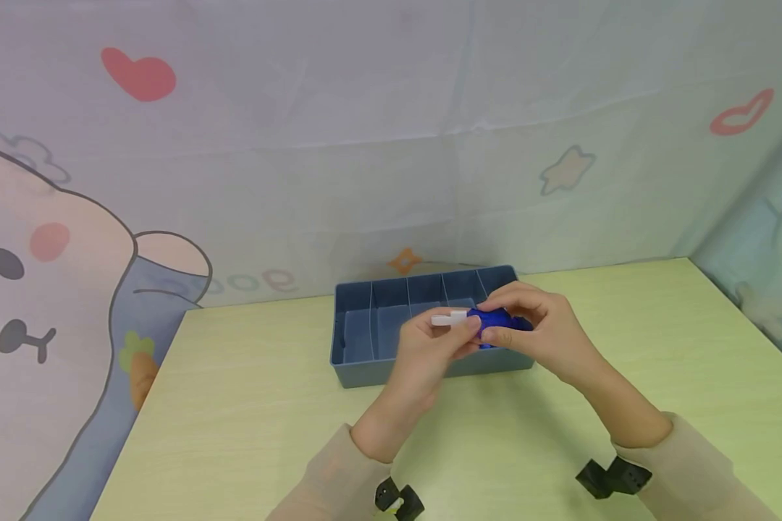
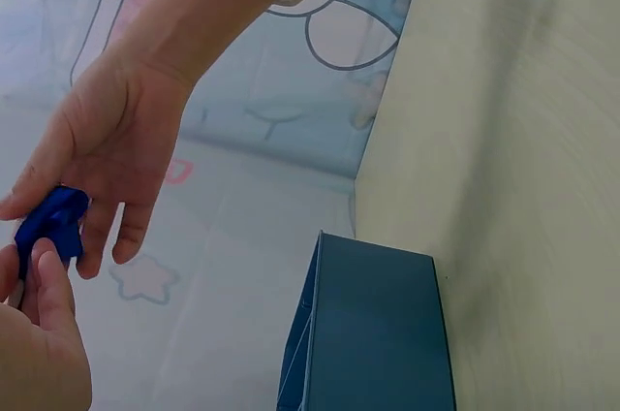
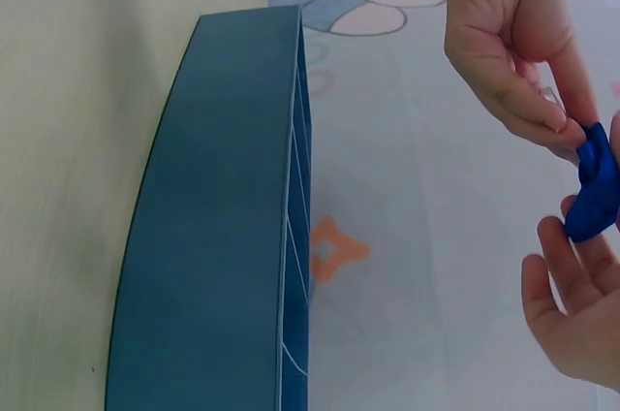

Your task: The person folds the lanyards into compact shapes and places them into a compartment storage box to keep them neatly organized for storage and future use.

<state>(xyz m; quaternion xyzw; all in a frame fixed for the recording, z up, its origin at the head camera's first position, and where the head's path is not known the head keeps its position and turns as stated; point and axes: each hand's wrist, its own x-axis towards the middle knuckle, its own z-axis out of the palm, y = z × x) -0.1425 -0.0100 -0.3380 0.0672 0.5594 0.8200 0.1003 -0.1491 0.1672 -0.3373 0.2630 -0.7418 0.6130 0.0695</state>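
A shiny blue, soft-looking item [image 1: 495, 318] with a white flat strip [image 1: 448, 319] at its left end is held between both hands, above the divided box. My left hand [image 1: 423, 354] pinches it where the white strip meets the blue part. The right hand [image 1: 554, 329] holds the blue part between thumb and forefinger. In the left wrist view, the blue item [image 2: 53, 222] looks folded or bunched, and the right hand's other fingers extend past it. The right wrist view shows the blue item [image 3: 596, 188] at the right edge, partly cut off. Its exact kind cannot be told.
A blue-grey box [image 1: 365, 375] with several compartments stands at the back of the pale yellow-green table [image 1: 247, 405], just behind and below the hands. A cartoon-printed cloth [image 1: 339, 195] hangs behind the table. Black wrist devices [image 1: 615, 477] sit near both sleeves.
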